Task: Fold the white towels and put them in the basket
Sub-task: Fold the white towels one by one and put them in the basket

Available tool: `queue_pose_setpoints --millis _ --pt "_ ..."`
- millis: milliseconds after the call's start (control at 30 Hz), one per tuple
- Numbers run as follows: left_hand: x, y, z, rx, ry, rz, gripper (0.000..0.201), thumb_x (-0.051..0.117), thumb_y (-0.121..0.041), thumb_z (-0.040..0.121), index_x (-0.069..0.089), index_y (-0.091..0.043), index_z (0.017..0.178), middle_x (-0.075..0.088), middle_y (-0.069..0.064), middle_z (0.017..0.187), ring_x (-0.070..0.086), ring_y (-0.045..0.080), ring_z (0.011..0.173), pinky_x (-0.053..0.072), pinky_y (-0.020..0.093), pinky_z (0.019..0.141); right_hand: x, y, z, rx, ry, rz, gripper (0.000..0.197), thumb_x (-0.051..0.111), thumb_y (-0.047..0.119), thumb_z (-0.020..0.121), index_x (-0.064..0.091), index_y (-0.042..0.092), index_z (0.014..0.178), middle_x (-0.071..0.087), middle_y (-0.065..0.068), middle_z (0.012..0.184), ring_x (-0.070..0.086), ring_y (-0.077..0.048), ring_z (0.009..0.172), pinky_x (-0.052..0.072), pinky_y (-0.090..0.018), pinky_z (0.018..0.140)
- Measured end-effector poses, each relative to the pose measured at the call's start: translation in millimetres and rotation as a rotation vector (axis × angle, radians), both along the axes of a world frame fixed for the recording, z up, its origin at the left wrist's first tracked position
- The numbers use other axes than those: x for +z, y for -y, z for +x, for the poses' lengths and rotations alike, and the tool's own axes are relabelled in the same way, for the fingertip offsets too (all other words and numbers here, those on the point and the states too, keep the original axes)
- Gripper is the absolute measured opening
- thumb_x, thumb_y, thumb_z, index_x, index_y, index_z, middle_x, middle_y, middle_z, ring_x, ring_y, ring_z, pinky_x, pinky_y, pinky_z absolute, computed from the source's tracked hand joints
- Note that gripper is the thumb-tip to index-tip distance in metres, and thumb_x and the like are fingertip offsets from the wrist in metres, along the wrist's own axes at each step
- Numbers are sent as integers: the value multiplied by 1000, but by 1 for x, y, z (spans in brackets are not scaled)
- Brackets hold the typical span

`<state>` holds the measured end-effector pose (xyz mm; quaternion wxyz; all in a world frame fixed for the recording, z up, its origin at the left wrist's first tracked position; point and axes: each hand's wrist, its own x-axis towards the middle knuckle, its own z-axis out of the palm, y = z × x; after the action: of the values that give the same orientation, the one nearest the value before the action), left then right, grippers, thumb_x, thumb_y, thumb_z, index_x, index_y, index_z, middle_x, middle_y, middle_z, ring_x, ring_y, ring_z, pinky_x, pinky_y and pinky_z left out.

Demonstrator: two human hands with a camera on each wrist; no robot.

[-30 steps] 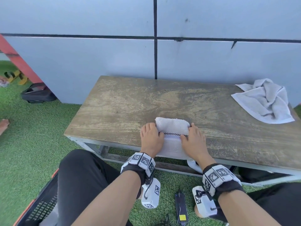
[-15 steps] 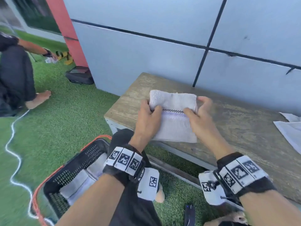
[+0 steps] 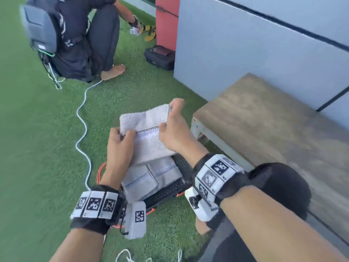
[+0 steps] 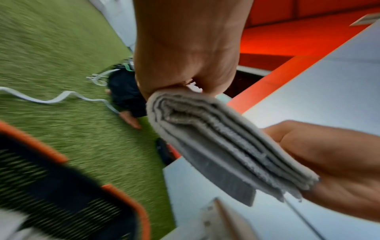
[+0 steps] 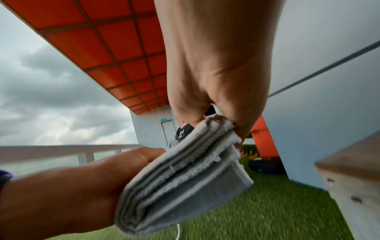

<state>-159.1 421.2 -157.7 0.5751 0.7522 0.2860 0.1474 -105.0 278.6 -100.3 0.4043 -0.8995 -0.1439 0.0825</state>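
Observation:
I hold a folded white towel [image 3: 147, 133] with a checkered stripe in the air above the black basket [image 3: 180, 163] with an orange rim on the grass. My left hand [image 3: 120, 140] pinches its left edge and my right hand [image 3: 172, 127] pinches its right edge. The left wrist view shows the stacked layers of the folded towel [image 4: 222, 144] between both hands, and the right wrist view shows the same folded towel [image 5: 185, 178]. Two folded towels [image 3: 151, 178] lie inside the basket under it.
A wooden table [image 3: 273, 125] stands at the right against a grey wall [image 3: 245, 44]. Another person [image 3: 81, 38] crouches on the green turf at the top left, and a white cable [image 3: 83, 129] runs from there toward the basket. A black case [image 3: 159, 56] lies by the wall.
Both hands lifted the folded towel off the table and carried it left and down, to above the basket. The view swung left with it.

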Motion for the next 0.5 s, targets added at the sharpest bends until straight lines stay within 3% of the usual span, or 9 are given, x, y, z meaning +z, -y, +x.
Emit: queue_pose_setpoints --millis 67,100,167,233,300,367,433,500 --pt "-38 -10 -6 -9 -121 -8 20 56 -27 96 50 -11 106 51 -1 80 47 18 69 34 31 54 -35 -18 0 13 -121 -47 47 48 -4 90 20 12 123 49 -20 108 54 -31 86 34 -19 59" --pt "-58 -12 -10 -29 -205 -14 21 57 -25 96 51 -10 109 55 2 81 48 19 68 36 30 55 -55 -23 0 17 -193 -79 53 49 -4 88 20 14 128 48 -22 117 56 -35 95 40 -26 68" --pt "-98 -13 -16 -82 -364 -45 31 59 -20 93 52 -7 121 65 12 99 56 21 78 46 33 66 -93 -25 -1 12 -337 -151 59 49 -1 85 21 19 133 48 -24 126 57 -40 102 48 -42 81" --pt "-135 -9 -21 -128 -490 -73 44 62 -18 91 50 -7 131 65 11 115 62 23 96 50 35 80 -129 -21 -1 -6 -437 -251 49 49 5 84 30 18 126 52 -21 124 57 -41 104 50 -50 87" --pt "-167 -3 -20 -152 -555 -117 43 63 -16 88 53 -9 129 67 6 108 63 18 89 50 27 67 -164 -18 5 -29 -510 -345 44 53 11 86 38 12 127 52 -18 128 53 -40 115 47 -52 95" --pt "-192 4 -15 -168 -612 -141 33 66 -16 86 57 -9 118 68 4 97 60 12 75 42 20 50 -192 -20 8 -47 -599 -372 59 53 21 88 33 9 142 44 -19 143 44 -40 129 43 -51 104" --pt "-213 9 -5 -157 -632 -132 23 68 -15 86 61 -10 107 69 6 94 58 10 71 39 19 48 -214 -21 17 -62 -665 -370 69 51 26 90 24 7 151 37 -22 150 39 -42 136 40 -50 108" --pt "-225 14 5 -143 -645 -137 13 64 -9 88 59 -6 100 63 3 82 52 11 63 37 16 43 -232 -21 28 -85 -685 -381 67 48 24 94 21 4 152 34 -23 151 36 -40 138 35 -49 111"
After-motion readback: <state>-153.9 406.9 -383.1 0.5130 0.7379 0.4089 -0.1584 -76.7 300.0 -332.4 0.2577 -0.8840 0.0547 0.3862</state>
